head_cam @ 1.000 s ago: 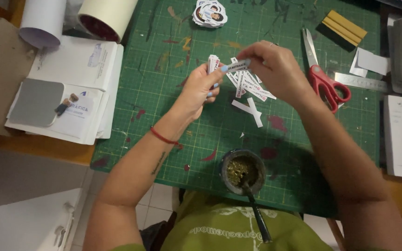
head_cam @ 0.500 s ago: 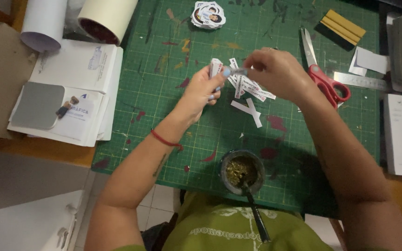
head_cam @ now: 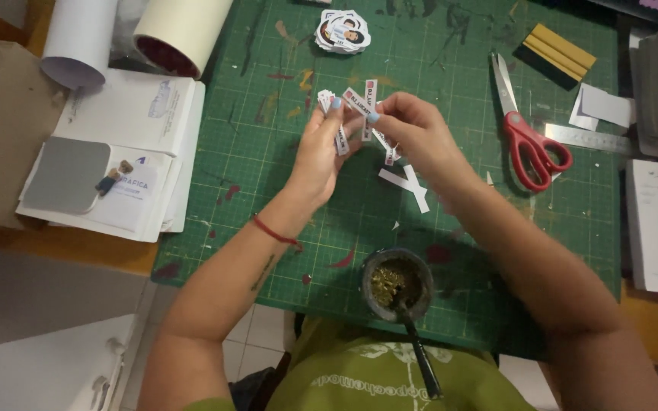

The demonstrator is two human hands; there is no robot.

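Both hands meet above a green cutting mat (head_cam: 268, 175). My left hand (head_cam: 320, 156) grips a small stack of narrow white sticker strips (head_cam: 327, 101) between thumb and fingers. My right hand (head_cam: 413, 137) pinches one white strip with red and dark print (head_cam: 361, 101), held against the top of that stack. More cut strips (head_cam: 407, 184) lie on the mat just below and behind my right hand, partly hidden by it.
Red-handled scissors (head_cam: 525, 141), a metal ruler (head_cam: 592, 138) and a yellow squeegee (head_cam: 556, 49) lie right. A pile of round stickers (head_cam: 342, 32) sits at the top. A cup with a metal straw (head_cam: 395, 285) stands near me. Paper rolls (head_cam: 78, 42) and stacked papers (head_cam: 127, 152) lie left.
Both hands have shifted slightly left and up. The single strip in my right hand has been brought onto the stack in my left hand.
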